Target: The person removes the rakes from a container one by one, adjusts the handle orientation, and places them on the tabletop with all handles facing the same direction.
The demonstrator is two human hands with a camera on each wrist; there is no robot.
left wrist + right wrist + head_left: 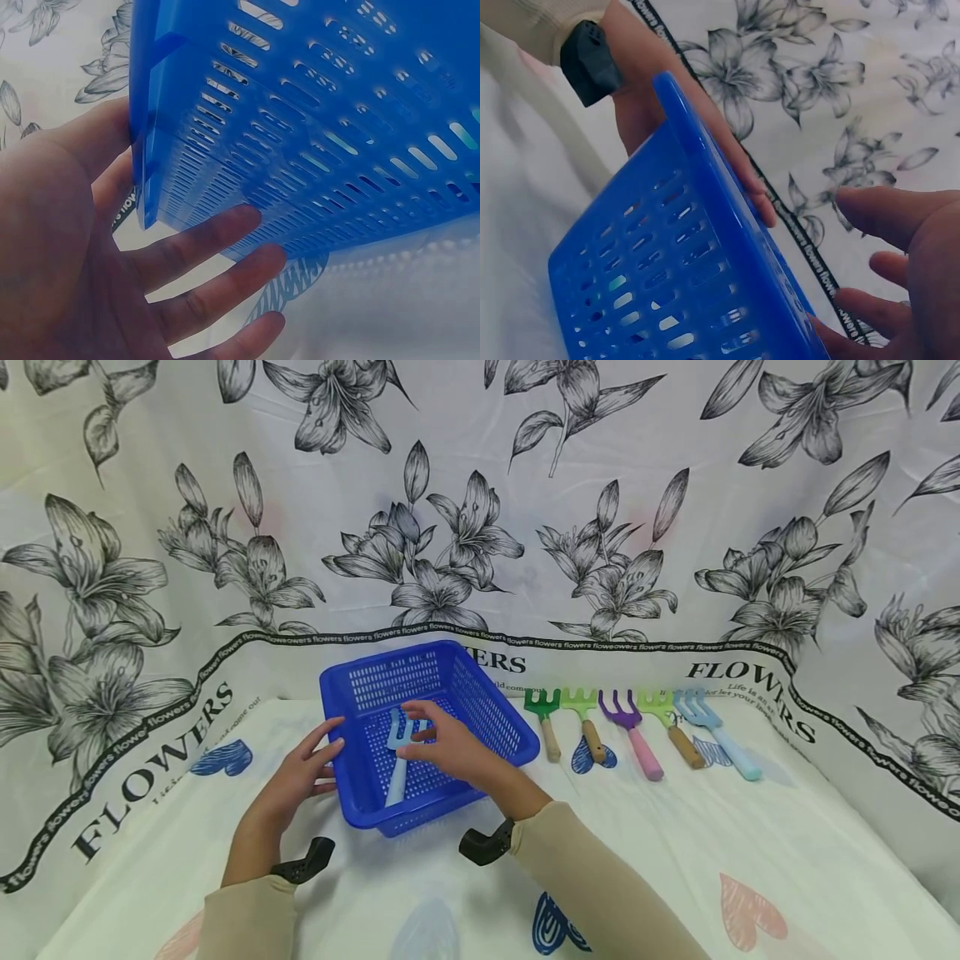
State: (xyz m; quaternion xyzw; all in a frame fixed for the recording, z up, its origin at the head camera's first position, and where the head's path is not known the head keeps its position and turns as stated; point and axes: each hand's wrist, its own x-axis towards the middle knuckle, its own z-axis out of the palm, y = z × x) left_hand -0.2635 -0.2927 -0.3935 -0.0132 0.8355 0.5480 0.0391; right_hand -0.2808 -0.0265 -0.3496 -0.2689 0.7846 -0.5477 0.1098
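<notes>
A blue plastic basket (pixel 487 706) with slotted walls stands on the table in the head view. Inside it lies a light blue hand fork (pixel 396 777), its tines toward the back. My left hand (pixel 302 768) is at the basket's left rim, with some fingertips over the edge. In the left wrist view, other fingers (pixel 210 296) stretch out below the slotted wall. Above the basket, my right hand (pixel 446 743) hovers near the fork's tines and partly covers them. Thumb and fingers of that hand (pixel 922 277) are apart in the right wrist view, holding nothing.
Right of the basket lie a dark green fork (pixel 551 739), a light green fork (pixel 591 735), a purple fork with pink handle (pixel 641 747), another light green fork (pixel 682 743) and a light blue fork (pixel 731 743). Flower-printed cloth (pixel 480 602) hangs behind.
</notes>
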